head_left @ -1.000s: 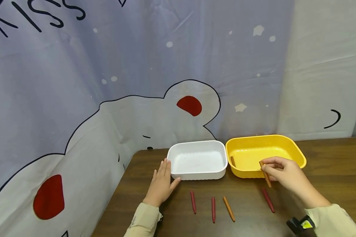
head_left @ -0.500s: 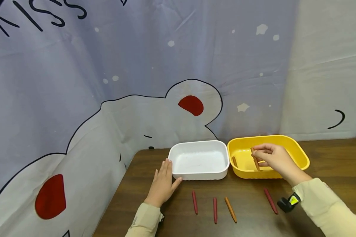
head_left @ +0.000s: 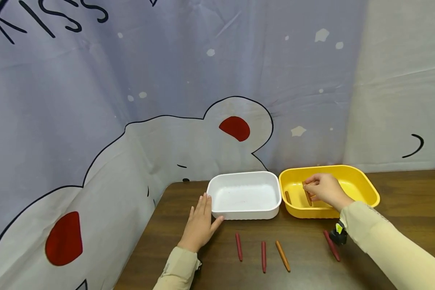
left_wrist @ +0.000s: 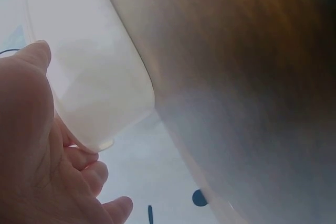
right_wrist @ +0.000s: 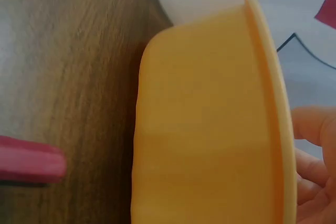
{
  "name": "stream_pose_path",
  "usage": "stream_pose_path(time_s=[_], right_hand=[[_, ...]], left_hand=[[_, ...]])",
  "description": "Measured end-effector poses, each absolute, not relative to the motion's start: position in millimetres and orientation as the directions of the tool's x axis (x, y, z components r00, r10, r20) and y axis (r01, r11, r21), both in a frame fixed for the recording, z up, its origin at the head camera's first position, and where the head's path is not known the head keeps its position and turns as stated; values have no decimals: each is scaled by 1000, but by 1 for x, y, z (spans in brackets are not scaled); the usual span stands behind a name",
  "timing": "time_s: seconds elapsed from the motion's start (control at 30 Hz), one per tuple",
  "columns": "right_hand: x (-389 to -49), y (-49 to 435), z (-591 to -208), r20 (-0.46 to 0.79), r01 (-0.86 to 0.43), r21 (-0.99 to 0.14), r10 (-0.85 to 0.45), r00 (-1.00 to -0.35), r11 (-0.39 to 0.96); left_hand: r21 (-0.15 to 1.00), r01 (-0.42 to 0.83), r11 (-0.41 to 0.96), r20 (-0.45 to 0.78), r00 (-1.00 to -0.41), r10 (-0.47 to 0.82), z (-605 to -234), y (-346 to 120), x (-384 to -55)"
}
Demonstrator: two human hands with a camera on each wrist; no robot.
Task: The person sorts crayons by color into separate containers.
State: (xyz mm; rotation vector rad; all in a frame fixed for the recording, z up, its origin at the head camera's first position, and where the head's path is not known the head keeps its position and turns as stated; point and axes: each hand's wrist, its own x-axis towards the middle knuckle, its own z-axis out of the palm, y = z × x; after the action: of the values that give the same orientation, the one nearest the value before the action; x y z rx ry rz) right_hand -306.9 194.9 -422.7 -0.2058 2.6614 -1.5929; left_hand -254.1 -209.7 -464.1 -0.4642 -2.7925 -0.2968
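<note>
My right hand (head_left: 326, 190) pinches an orange-brown crayon (head_left: 307, 197) inside the yellow tub (head_left: 326, 213), tilted with its lower end near the floor. Another orange-brown crayon (head_left: 288, 197) lies in the tub's left part. With fairly straight fingers, my left hand (head_left: 198, 225) rests against the left front corner of the white tub (head_left: 244, 197). In the left wrist view, the fingertips touch that tub's rim. The yellow wall (right_wrist: 210, 114) hides the held crayon from the right wrist camera.
On the brown table (head_left: 217, 274) in front of the tubs lie a left red crayon (head_left: 239, 247), a middle red crayon (head_left: 263, 257) and an orange crayon (head_left: 283, 256). A third red crayon (head_left: 333, 249) lies below the right wrist. A printed curtain (head_left: 188, 149) hangs behind.
My right hand has carried the orange-brown crayon from the yellow tub's front rim into the tub, moving left, forward and down. The left hand stays at the white tub.
</note>
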Motion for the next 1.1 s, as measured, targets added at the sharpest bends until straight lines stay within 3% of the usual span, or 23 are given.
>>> stream_pose_path(time_s=[0.6, 1.1], right_hand=[[-327, 180, -434, -27, -77, -782, -156, -987, 619], [-321, 186, -431, -16, -91, -771, -162, -987, 631]], left_hand=[[161, 342, 926, 310, -908, 281, -463, -209, -253], [169, 332, 928, 297, -915, 274, -462, -209, -253]])
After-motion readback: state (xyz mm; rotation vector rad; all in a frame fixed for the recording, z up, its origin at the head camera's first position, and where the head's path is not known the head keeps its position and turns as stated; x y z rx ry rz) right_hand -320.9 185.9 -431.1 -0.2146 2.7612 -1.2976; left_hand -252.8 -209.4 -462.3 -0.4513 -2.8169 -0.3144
